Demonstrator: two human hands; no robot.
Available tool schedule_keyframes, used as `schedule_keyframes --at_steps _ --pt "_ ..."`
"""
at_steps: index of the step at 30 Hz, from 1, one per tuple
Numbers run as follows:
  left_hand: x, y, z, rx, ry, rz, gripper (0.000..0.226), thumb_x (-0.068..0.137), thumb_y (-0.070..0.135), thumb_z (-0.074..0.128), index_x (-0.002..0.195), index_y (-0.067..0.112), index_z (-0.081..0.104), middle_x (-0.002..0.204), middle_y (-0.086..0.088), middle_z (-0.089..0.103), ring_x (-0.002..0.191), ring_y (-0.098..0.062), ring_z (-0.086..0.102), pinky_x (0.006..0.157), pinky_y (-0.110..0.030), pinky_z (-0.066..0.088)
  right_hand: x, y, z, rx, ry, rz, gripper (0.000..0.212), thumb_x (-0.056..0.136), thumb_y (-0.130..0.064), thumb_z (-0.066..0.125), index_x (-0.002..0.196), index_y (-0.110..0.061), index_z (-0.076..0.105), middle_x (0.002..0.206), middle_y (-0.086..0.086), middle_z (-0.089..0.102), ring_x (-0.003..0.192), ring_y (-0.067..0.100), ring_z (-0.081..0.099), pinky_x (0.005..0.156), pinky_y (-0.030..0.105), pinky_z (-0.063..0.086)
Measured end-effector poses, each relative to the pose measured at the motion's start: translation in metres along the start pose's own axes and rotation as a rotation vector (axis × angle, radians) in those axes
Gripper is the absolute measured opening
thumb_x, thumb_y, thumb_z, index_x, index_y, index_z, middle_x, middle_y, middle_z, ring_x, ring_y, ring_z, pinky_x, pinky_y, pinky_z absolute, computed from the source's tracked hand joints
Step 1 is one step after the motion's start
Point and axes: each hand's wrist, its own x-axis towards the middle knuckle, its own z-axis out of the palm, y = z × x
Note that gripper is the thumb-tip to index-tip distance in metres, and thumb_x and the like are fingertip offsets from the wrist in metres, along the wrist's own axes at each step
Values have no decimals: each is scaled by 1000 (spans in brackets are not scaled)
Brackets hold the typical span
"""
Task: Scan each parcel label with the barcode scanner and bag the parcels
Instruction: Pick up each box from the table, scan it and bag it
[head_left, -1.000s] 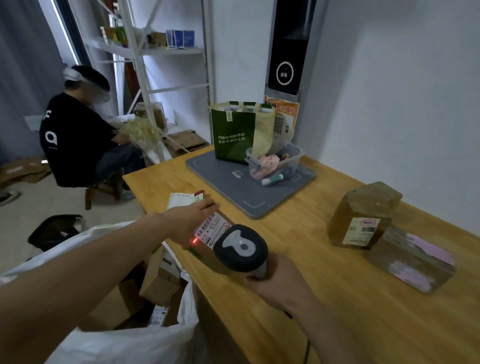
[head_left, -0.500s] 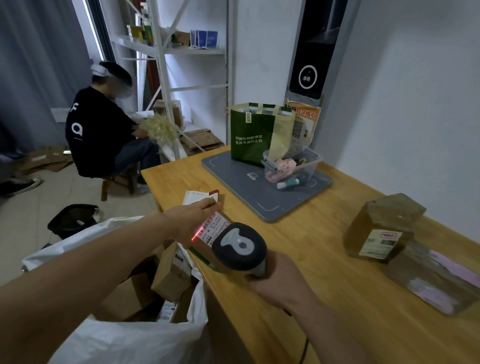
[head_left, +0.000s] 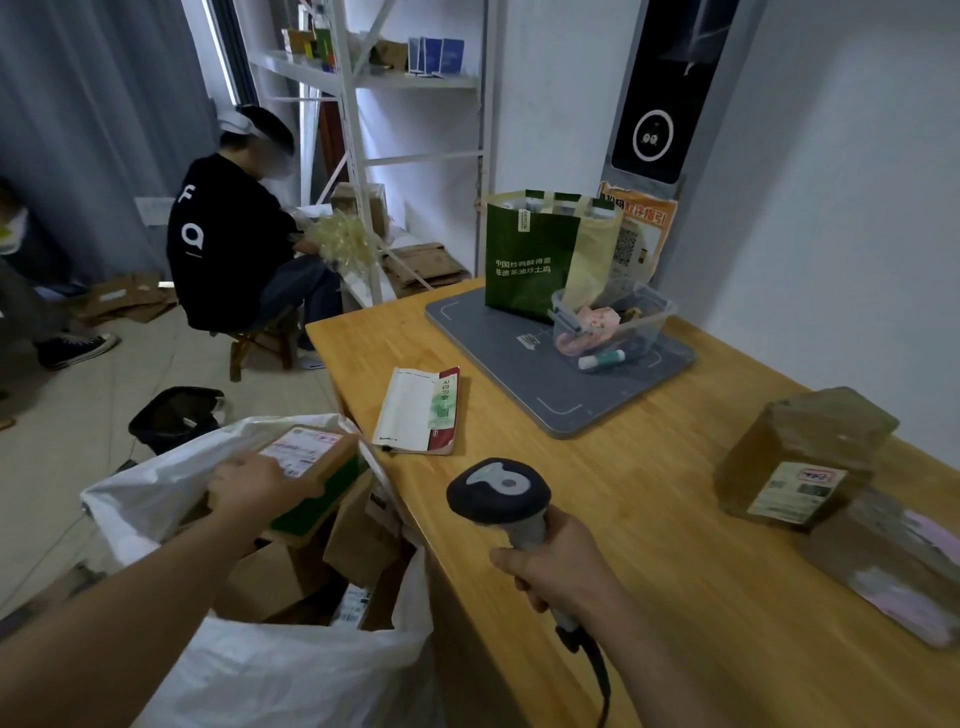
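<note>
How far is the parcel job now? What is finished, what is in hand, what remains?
Done: several cardboard boxes already lie in the white bag. In hand: the left hand holds a labelled parcel over the bag's opening; the right hand grips the barcode scanner. Left: a tall wrapped parcel, a flat wrapped parcel and an envelope lie on the table, unbagged.
</note>
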Motion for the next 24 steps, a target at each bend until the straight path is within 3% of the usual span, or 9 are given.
schedule_keyframes --at_steps 3,5,7,9,12,16,20,22,24 --pt "27 -4 36 -49 -6 -132 116 59 73 71 143 3 31 139 -23 40 127 -40 43 105 -47 39 1 5 -5 68 6 68 20 81 -12 70 93 -18 55 64 5 58 48 13 51 50 26 46" --pt "8 23 45 -7 33 -84 104 70 70 64 144 6 30 146 -22 35 135 -40 34 112 -50 28 0 10 -12 129 46 102 16 81 -9 69 90 -12 57 61 6 57 44 14 49 46 26 44" --pt "-23 68 48 -30 -14 32 95 80 60 62 147 5 24 151 -23 25 141 -41 21 116 -50 20 -4 17 -25 181 115 126 12 82 -6 69 80 -6 57 56 7 56 39 15 47 42 26 42" --pt "-50 117 51 -94 -72 178 98 80 52 68 150 8 14 155 -22 12 143 -39 10 116 -46 21 -8 25 -40 265 186 153 16 82 -5 69 72 -3 57 55 11 56 37 18 46 42 26 41" --pt "-87 203 64 -91 -85 438 97 82 50 69 151 10 14 157 -19 2 146 -35 7 116 -42 22 -19 43 -78 471 352 191 18 82 -3 70 68 -1 57 56 15 53 41 22 46 46 28 40" --pt "-144 314 75 -138 -198 785 91 82 47 69 150 12 21 156 -15 14 143 -31 19 112 -38 28 -36 64 -134 739 586 195 18 81 0 68 67 -2 57 53 11 52 41 19 46 43 27 40" --pt "-197 414 88 -127 -267 1008 100 80 49 71 153 13 14 157 -12 17 143 -30 20 115 -41 27 -48 92 -187 992 738 181 17 82 4 64 70 -4 56 51 9 52 37 16 44 40 24 38" --pt "-216 457 95 -98 -249 1117 98 78 43 74 151 15 14 155 -11 18 144 -33 16 116 -40 25 -52 109 -208 1042 784 196 15 83 1 64 71 -5 56 51 8 52 37 15 45 39 24 39" --pt "-224 488 99 -13 -201 1132 106 78 36 75 152 11 3 159 -13 7 147 -36 2 118 -41 16 -57 121 -222 1019 813 208 18 83 -1 64 68 -5 56 51 8 53 38 16 47 41 25 41"
